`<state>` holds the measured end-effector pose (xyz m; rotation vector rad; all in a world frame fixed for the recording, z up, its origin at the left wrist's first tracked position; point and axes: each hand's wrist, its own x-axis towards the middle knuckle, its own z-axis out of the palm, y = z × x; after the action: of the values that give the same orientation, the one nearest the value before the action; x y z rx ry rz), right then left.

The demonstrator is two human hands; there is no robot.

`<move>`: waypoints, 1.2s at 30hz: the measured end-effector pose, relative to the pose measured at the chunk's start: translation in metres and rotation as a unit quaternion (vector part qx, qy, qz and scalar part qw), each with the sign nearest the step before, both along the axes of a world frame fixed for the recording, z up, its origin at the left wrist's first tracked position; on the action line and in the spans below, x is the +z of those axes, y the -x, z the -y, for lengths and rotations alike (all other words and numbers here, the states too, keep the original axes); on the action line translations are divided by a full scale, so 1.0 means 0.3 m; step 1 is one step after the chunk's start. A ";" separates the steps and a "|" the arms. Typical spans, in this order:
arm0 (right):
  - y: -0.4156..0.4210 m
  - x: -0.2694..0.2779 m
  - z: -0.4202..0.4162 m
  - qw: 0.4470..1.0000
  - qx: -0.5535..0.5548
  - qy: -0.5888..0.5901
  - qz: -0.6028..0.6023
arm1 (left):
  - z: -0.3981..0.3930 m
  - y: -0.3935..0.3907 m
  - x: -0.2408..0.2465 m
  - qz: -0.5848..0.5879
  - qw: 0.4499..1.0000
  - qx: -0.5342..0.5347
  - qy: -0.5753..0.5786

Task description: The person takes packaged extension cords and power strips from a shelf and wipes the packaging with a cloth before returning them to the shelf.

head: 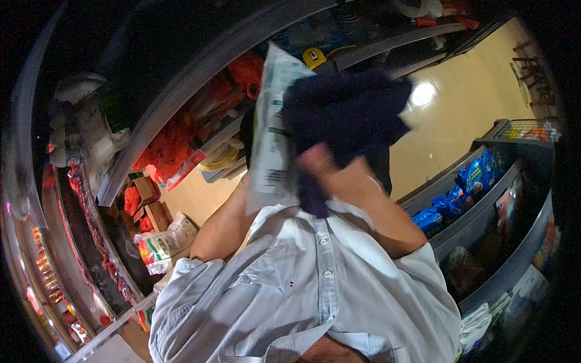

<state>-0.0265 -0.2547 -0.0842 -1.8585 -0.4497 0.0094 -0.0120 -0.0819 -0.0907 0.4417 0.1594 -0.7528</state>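
Observation:
A white plastic package (274, 131) with green print and a barcode stands tall in front of my chest, slightly blurred. My left forearm (224, 229) runs up behind it; the package hides that hand, which appears to hold it up. To its right is a bunched dark navy cloth (345, 113), overlapping the package's edge. My right hand (336, 174), blurred by motion, grips the lower part of this cloth. A tail of dark fabric hangs below the fingers against my light shirt (313, 272).
Grey shelves (190, 77) with red plastic bags (170, 143) curve along the left. A yellow tape measure (314, 58) lies on the shelf ahead. Blue packets (476, 172) fill a rack at right. A printed sack (168, 245) stands by cardboard boxes (156, 218). Tan tiled floor (458, 109) shows beyond.

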 end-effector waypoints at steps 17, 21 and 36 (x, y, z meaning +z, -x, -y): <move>-0.267 -0.071 0.001 0.886 -0.266 -0.276 -0.260 | 0.053 0.030 0.059 -0.024 0.997 0.078 0.005; -0.108 -0.315 0.080 0.717 -0.137 -0.481 -0.485 | 0.055 -0.025 -0.020 -0.084 0.992 0.092 -0.024; 0.111 -0.130 0.069 0.987 -0.126 -0.102 0.018 | 0.208 -0.044 0.038 -0.010 0.951 0.215 -0.220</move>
<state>-0.0596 -0.2755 -0.1233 -1.7035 -0.2275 -0.2325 0.0012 -0.1442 -0.0792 0.7934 0.4336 -0.2865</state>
